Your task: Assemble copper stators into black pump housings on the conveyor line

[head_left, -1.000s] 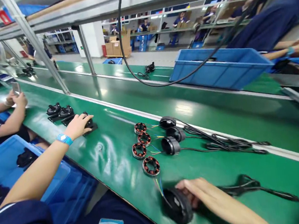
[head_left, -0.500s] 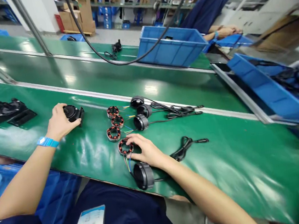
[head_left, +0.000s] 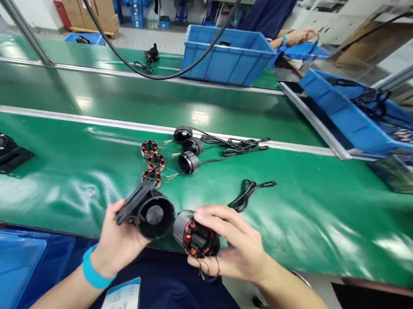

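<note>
The left hand (head_left: 122, 244) grips a black motor housing (head_left: 156, 214), its round opening showing. Just right of this housing, the right hand (head_left: 238, 247) clasps a copper-wound stator (head_left: 192, 234), its ring axis tilted.

We see the black housing (head_left: 155, 214) just below center, held up, round mouth toward us, disc inside, flat bracket slanting at its left. Just right and lower, we have the copper-wound ring (head_left: 192, 238), held tilted, gray outer side, thin wires hanging below.
</note>
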The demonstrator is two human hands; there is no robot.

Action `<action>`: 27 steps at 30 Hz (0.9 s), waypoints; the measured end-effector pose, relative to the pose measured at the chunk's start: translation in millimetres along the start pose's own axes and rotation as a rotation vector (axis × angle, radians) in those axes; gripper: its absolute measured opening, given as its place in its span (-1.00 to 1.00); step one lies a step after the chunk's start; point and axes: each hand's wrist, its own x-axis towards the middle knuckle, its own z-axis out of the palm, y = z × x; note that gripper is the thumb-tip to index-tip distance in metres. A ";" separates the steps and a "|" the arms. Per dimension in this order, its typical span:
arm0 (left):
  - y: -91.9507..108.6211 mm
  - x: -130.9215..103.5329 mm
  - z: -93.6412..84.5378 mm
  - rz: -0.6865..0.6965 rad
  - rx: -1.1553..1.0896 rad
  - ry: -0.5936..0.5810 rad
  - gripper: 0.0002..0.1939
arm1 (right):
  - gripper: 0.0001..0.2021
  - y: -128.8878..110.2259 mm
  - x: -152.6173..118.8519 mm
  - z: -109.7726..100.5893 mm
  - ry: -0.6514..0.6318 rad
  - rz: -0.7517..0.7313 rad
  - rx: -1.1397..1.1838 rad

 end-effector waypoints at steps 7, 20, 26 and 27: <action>-38.2 22.7 50.1 -0.394 -0.351 -0.199 -0.59 | -0.33 -15.5 -10.3 4.4 0.261 0.076 -0.166; -45.5 31.1 49.4 -0.404 -0.370 -0.128 -0.55 | -0.47 -8.4 -0.5 23.8 0.132 0.198 -0.299; -47.0 32.2 51.5 -0.383 -0.480 -0.130 -0.57 | -0.27 -2.9 -4.2 25.4 0.056 0.239 -0.338; -47.3 32.5 52.3 -0.383 -0.483 -0.144 -0.56 | -0.23 0.1 -6.0 27.5 0.021 0.253 -0.304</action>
